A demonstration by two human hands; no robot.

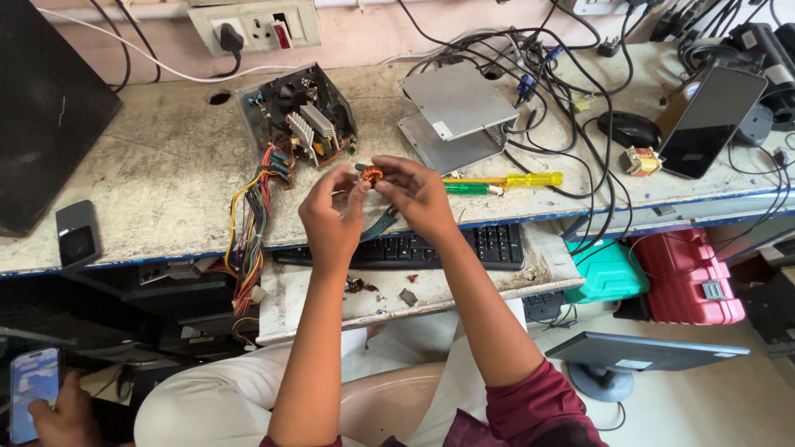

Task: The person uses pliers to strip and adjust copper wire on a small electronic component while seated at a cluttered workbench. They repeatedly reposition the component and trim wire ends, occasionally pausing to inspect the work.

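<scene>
Both hands are pinching a small copper coil (370, 174) above the keyboard (431, 247) — left hand (331, 217) and right hand (418, 194) closed on it. Looks light, stiff, fine wire probably fragile — better gripping the rim.

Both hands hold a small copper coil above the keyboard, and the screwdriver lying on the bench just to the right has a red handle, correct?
Not quite. The screwdriver has a yellow and green handle, not red, as the head view shows. The rest holds: the left hand and right hand hold the copper coil above the keyboard.

Bright even daylight, soft shadows, sharp focus, slight wide-angle bending at edges.
</scene>
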